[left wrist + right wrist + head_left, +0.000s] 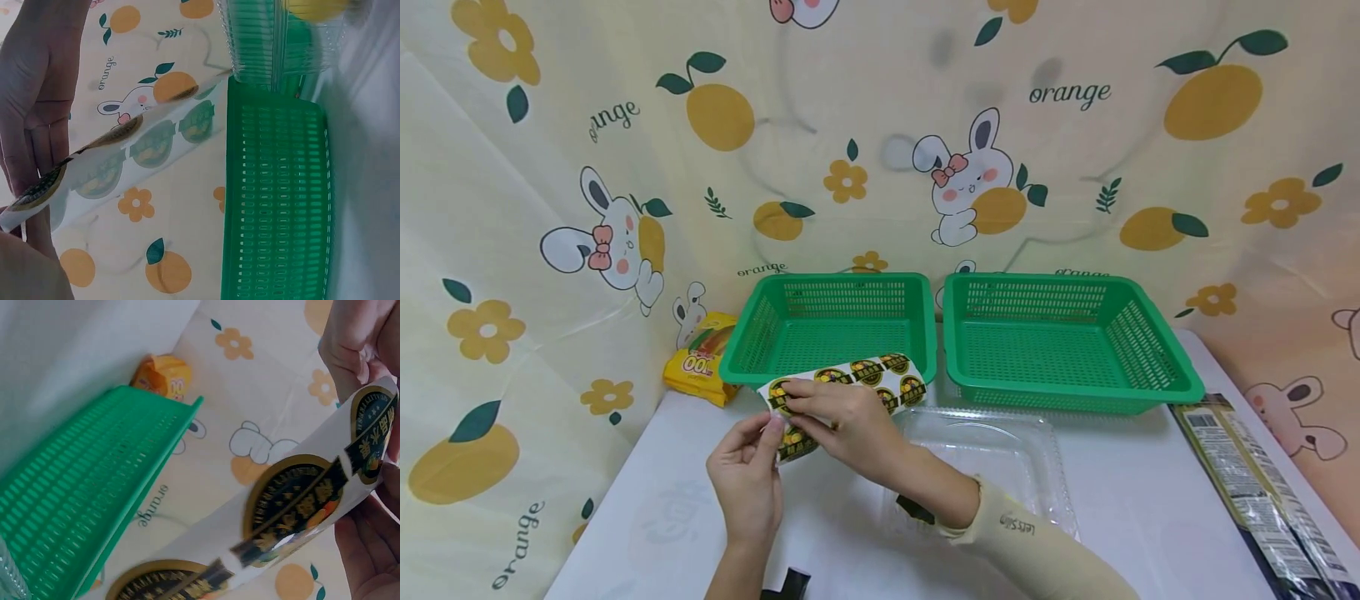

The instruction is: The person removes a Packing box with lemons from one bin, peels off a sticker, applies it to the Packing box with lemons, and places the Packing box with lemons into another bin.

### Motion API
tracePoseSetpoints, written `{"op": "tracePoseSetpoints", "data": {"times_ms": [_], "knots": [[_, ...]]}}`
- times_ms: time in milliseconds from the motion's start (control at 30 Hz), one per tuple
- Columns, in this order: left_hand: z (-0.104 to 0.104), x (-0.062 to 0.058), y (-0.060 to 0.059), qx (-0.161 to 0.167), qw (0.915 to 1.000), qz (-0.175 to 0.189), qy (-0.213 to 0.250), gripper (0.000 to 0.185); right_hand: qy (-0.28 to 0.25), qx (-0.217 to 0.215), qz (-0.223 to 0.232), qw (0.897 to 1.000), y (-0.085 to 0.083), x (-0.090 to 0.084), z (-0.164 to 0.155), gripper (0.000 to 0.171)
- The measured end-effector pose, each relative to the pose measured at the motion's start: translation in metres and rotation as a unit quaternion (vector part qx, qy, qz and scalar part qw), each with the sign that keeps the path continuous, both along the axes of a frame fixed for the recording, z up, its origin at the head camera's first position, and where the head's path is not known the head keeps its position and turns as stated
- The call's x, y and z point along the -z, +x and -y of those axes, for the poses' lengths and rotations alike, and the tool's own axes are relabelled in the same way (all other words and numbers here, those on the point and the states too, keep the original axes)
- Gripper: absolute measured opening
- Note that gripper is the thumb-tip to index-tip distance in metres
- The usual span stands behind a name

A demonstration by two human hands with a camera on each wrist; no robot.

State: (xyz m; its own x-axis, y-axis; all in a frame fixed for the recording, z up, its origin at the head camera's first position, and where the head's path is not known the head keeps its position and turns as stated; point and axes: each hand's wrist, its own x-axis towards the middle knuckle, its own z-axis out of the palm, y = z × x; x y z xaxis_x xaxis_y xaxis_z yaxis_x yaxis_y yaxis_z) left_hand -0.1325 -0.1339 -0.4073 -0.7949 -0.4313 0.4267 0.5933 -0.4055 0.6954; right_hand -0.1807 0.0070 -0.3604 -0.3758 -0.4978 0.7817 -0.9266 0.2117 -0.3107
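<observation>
A white sheet of round black-and-gold fruit stickers (912,392) is held up in front of the left green basket. My left hand (747,479) pinches its lower left corner between thumb and fingers. My right hand (853,423) grips the sheet near the same end, its fingers lying over the printed face and partly hiding it. From the right wrist, large labels on the curved sheet (290,515) show fruit and lettering. In the left wrist view the sticker sheet (147,150) slants upward, its prints showing through the back.
Two green baskets, left (850,337) and right (1037,350), stand along the back. A clear plastic container (1000,446) lies partly under my right forearm. A yellow packet (700,362) leans at the left basket; long printed packaging (1255,483) lies at the right edge.
</observation>
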Motion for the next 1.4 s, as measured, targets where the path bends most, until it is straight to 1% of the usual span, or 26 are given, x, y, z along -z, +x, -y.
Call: {"op": "tracePoseSetpoints", "data": {"times_ms": [100,300,333,400,467,533,633,700,833,900,1000,1067,1167,1233,1333,1400], "knots": [[0.001,0.000,0.001,0.008,0.9999,0.004,0.006,0.012,-0.003,0.003,-0.005,1.000,0.000,0.001,-0.001,0.013],[0.003,0.000,0.002,0.001,0.9992,0.040,-0.001,0.008,-0.004,-0.009,-0.007,1.000,0.000,0.002,-0.003,0.011],[0.003,0.000,0.002,0.000,0.9991,0.043,-0.002,0.008,-0.006,-0.014,-0.002,1.000,-0.001,0.002,-0.003,0.010],[0.002,0.000,0.002,0.003,0.9990,0.044,-0.001,0.007,-0.017,-0.028,0.023,0.999,-0.001,0.003,-0.004,0.010],[0.002,0.000,0.001,0.005,0.9991,0.042,0.001,0.007,-0.040,-0.043,0.067,0.996,-0.002,0.003,-0.005,0.009],[0.002,0.000,0.001,0.007,0.9993,0.035,0.005,0.008,-0.071,-0.060,0.133,0.987,-0.002,0.003,-0.006,0.008],[0.002,0.000,0.000,0.010,0.9995,0.029,0.009,0.010,-0.118,-0.073,0.226,0.964,-0.001,0.001,-0.008,0.008],[0.002,0.000,0.000,0.010,0.9995,0.028,0.007,0.010,-0.140,-0.077,0.273,0.949,-0.001,0.000,-0.009,0.008],[0.003,0.000,0.001,0.006,0.9995,0.031,-0.003,0.010,-0.175,-0.076,0.323,0.927,-0.002,-0.002,-0.011,0.009],[0.003,0.000,0.001,0.009,0.9997,0.024,-0.001,0.011,-0.194,-0.069,0.340,0.918,-0.002,-0.003,-0.013,0.009],[0.004,0.000,0.000,0.016,0.9998,0.007,0.006,0.011,-0.217,-0.047,0.357,0.908,-0.005,-0.004,-0.017,0.010],[0.007,0.000,-0.001,0.015,0.9998,0.001,0.012,0.010,-0.229,-0.031,0.369,0.900,-0.006,-0.005,-0.020,0.011],[0.014,0.000,-0.003,-0.012,0.9996,0.018,0.016,0.004,-0.248,-0.015,0.390,0.887,-0.008,-0.007,-0.026,0.012],[0.023,-0.001,-0.005,-0.039,0.9978,0.046,0.028,0.003,-0.263,-0.008,0.405,0.876,-0.009,-0.009,-0.031,0.013],[0.038,-0.004,-0.009,-0.071,0.9912,0.097,0.055,0.003,-0.282,0.001,0.420,0.863,-0.010,-0.014,-0.040,0.013],[0.048,-0.004,-0.011,-0.089,0.9852,0.132,0.064,0.005,-0.289,0.008,0.426,0.857,-0.011,-0.016,-0.045,0.014]]}}
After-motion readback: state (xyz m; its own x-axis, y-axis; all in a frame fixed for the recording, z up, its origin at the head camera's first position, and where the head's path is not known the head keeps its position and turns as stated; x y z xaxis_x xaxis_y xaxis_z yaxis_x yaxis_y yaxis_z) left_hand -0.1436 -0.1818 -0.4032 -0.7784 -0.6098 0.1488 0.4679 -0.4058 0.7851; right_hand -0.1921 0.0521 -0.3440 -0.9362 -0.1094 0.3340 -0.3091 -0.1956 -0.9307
